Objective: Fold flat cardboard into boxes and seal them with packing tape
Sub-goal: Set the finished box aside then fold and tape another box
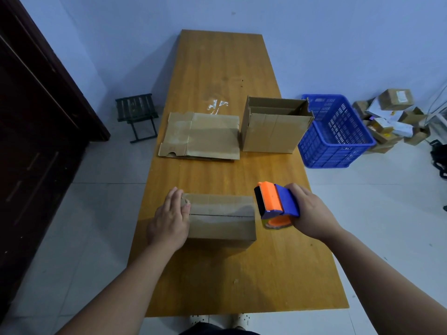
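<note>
Pressing box L edge, flat L hand; R hand gripping tape gun beside R edge.

Two folded boxes are counted on one table: one closed box at the near end and one open box farther back. One stack of flat cardboard is seen; its sheets cannot be counted. One tape dispenser is present. Two hands are shown, one left hand and one right hand. On the floor, one blue crate and one folding stool are counted, along with one pile of small parcels too jumbled to be numbered.
</note>
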`<state>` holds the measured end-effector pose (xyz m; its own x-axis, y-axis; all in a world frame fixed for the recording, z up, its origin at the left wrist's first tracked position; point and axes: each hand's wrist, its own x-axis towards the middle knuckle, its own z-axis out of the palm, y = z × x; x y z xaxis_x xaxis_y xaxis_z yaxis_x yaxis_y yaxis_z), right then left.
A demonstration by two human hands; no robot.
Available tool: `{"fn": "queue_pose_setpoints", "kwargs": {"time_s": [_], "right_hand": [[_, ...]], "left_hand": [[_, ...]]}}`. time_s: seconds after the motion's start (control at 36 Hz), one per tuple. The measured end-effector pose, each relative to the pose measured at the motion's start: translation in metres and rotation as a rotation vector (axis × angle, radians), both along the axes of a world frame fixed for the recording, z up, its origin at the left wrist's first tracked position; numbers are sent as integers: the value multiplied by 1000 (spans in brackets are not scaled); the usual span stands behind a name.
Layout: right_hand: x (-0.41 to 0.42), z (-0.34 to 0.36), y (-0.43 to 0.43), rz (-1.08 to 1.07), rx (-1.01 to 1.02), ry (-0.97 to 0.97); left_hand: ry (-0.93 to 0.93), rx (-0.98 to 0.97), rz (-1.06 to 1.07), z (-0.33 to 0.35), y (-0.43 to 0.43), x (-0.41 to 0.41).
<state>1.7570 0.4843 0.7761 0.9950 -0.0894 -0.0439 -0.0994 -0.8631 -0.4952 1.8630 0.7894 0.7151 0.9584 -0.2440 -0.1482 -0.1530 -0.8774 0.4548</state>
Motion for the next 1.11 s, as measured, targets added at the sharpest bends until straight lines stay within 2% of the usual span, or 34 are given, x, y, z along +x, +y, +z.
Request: {"fn": "queue_pose_setpoints", "kwargs": {"time_s": [0.75, 0.94, 1.0, 1.11], "right_hand": [[-12, -50, -1, -59, 99, 34], [-17, -69, -2, -91, 141, 63], [-17, -72, -1, -125, 188, 47], [-18, -76, 1, -156, 234, 31]], "left_hand": [[3, 52, -2, 3, 0, 0], [58, -14, 12, 10, -3, 3], [59, 27, 12, 14, -4, 2], [-31, 280, -16, 22, -10, 0]]}}
